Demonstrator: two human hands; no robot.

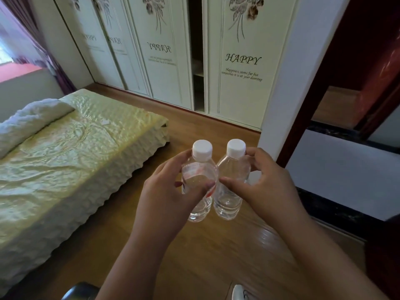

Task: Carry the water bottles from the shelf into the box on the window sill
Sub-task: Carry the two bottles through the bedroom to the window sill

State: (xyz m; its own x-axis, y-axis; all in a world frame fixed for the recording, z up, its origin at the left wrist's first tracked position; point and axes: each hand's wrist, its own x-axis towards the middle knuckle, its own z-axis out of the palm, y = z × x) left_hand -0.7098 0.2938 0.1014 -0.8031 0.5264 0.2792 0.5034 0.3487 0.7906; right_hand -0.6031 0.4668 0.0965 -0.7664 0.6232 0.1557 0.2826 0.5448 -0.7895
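Observation:
Two clear water bottles with white caps are held upright side by side over the wooden floor. My left hand (167, 191) grips the left water bottle (200, 169), which has a red and white label. My right hand (263, 182) grips the right water bottle (232, 169), thumb across its front. The bottles touch each other at the shoulder. No shelf or box shows in this view. A window sill (19, 72) with pink-lit top lies at the far left, behind the bed.
A bed (65, 152) with a pale green cover and a white pillow (28, 122) fills the left. A wardrobe (173, 53) with sliding doors, one gap open, lines the far wall. A white wall corner (287, 87) and dark doorway stand right. Wooden floor (205, 252) runs between.

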